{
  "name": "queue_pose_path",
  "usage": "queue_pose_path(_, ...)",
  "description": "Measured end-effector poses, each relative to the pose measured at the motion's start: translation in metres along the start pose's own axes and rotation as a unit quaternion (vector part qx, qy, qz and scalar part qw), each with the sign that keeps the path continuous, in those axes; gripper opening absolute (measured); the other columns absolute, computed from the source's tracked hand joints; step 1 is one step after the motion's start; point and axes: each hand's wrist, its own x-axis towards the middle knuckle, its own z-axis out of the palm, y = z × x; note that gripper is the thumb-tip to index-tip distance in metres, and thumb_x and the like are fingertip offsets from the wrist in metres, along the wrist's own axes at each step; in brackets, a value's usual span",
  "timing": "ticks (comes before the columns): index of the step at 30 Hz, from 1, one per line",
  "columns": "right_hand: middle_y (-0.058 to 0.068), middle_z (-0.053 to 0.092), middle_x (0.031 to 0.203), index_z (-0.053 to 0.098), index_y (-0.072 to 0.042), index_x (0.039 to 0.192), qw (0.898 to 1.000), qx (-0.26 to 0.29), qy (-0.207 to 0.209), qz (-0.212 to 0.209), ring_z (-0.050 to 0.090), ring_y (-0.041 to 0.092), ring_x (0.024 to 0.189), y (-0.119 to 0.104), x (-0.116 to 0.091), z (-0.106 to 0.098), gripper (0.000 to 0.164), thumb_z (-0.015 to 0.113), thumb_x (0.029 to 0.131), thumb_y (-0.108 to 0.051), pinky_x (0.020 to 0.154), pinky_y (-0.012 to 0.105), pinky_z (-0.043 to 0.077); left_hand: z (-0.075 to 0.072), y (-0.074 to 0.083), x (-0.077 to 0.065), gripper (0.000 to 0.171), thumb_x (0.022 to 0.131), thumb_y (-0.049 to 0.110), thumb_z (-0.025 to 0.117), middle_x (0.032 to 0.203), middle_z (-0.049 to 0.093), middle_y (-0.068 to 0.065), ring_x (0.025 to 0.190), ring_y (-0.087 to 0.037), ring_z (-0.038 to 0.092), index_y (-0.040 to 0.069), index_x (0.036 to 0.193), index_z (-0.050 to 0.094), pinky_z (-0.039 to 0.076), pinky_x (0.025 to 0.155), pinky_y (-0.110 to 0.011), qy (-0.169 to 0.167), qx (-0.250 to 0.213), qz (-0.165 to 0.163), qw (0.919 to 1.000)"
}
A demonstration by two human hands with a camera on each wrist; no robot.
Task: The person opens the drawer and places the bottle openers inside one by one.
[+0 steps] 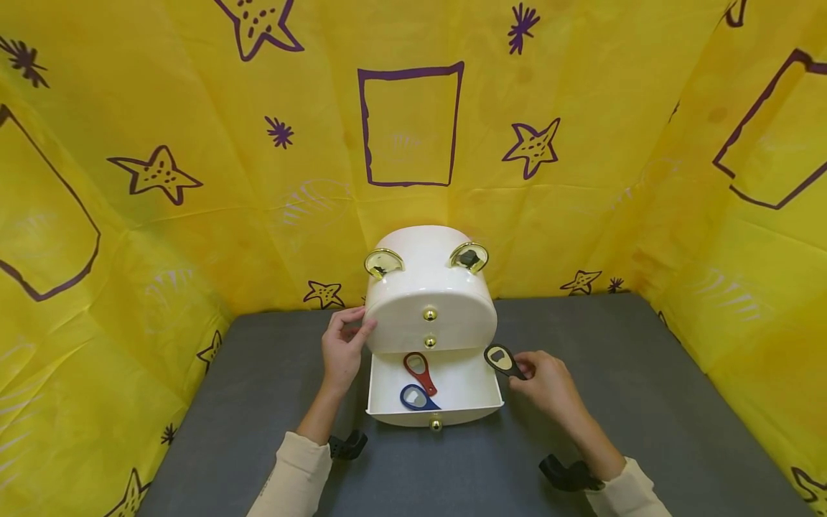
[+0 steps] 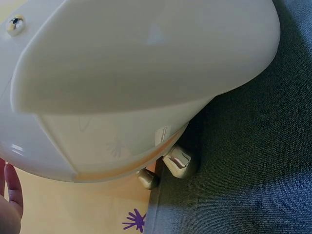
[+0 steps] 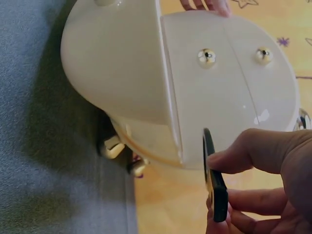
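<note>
My right hand (image 1: pixel 549 384) pinches a black bottle opener (image 1: pixel 512 369) by its handle, between thumb and fingers, just off the right side of the pulled-out drawer (image 1: pixel 468 384). In the right wrist view the opener (image 3: pixel 218 190) shows edge-on. Inside the drawer lie a red bottle opener (image 1: pixel 424 379) and a blue one (image 1: pixel 429 403), close together toward the left. Fingers extended, my left hand (image 1: pixel 342 352) rests against the left side of the white cabinet (image 1: pixel 400 319), above the drawer.
Two drawers with gold knobs (image 1: pixel 429 314) sit closed above the open one. Gold-rimmed ears (image 1: pixel 469 257) stick up from the cabinet top. Short gold feet (image 2: pixel 180 161) hold it off the dark grey table (image 1: pixel 271 373). Yellow patterned cloth (image 1: pixel 413 208) surrounds the back and sides.
</note>
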Motion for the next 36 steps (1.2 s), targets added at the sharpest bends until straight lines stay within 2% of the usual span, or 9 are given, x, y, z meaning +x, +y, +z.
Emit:
queue_pose_path(11, 0.002, 0.059, 0.076, 0.072, 0.001, 0.092, 0.993, -0.034, -0.078, -0.081, 0.052, 0.011, 0.07, -0.007, 0.005, 0.005, 0.026, 0.072, 0.067, -0.006, 0.063, 0.024, 0.045, 0.0, -0.001, -0.001, 0.023, 0.08, -0.009, 0.072, 0.107, 0.058, -0.031, 0.093, 0.003, 0.057, -0.015, 0.101, 0.063, 0.05, 0.074, -0.011, 0.003, 0.003, 0.003, 1.0)
queue_pose_path(17, 0.001, 0.059, 0.075, 0.073, -0.002, 0.09, 0.992, -0.056, -0.077, -0.084, 0.051, 0.011, 0.07, -0.009, 0.009, 0.008, 0.025, 0.071, 0.066, -0.006, 0.063, 0.026, 0.044, -0.001, -0.001, -0.001, 0.023, 0.081, -0.008, 0.072, 0.108, 0.059, -0.032, 0.094, 0.001, 0.057, -0.016, 0.1, 0.062, 0.05, 0.074, -0.011, -0.001, 0.004, 0.003, 1.0)
queue_pose_path(24, 0.0, 0.052, 0.071, 0.068, -0.006, 0.08, 0.988, -0.073, -0.085, -0.11, 0.044, 0.012, 0.066, -0.016, 0.014, 0.009, 0.015, 0.07, 0.066, -0.004, 0.06, 0.026, 0.036, -0.001, -0.001, 0.0, 0.024, 0.081, -0.008, 0.072, 0.108, 0.058, -0.032, 0.093, 0.001, 0.057, -0.016, 0.101, 0.062, 0.05, 0.074, -0.011, -0.001, -0.001, 0.001, 1.0)
queue_pose_path(32, -0.002, 0.037, 0.066, 0.057, -0.01, 0.068, 0.982, -0.101, -0.085, -0.132, 0.034, 0.013, 0.063, -0.021, 0.019, 0.013, 0.014, 0.069, 0.065, -0.003, 0.058, 0.025, 0.025, 0.0, 0.0, 0.0, 0.024, 0.08, -0.009, 0.072, 0.108, 0.058, -0.032, 0.092, 0.002, 0.058, -0.017, 0.1, 0.062, 0.05, 0.073, -0.011, -0.001, -0.002, 0.002, 1.0)
queue_pose_path(36, -0.001, 0.038, 0.066, 0.059, -0.008, 0.069, 0.98, -0.117, -0.075, -0.144, 0.034, 0.014, 0.062, -0.022, 0.02, 0.016, 0.013, 0.069, 0.063, -0.003, 0.057, 0.027, 0.026, 0.0, -0.001, 0.0, 0.024, 0.08, -0.009, 0.072, 0.107, 0.059, -0.032, 0.093, 0.001, 0.058, -0.017, 0.1, 0.062, 0.05, 0.073, -0.011, 0.0, -0.001, 0.005, 1.0)
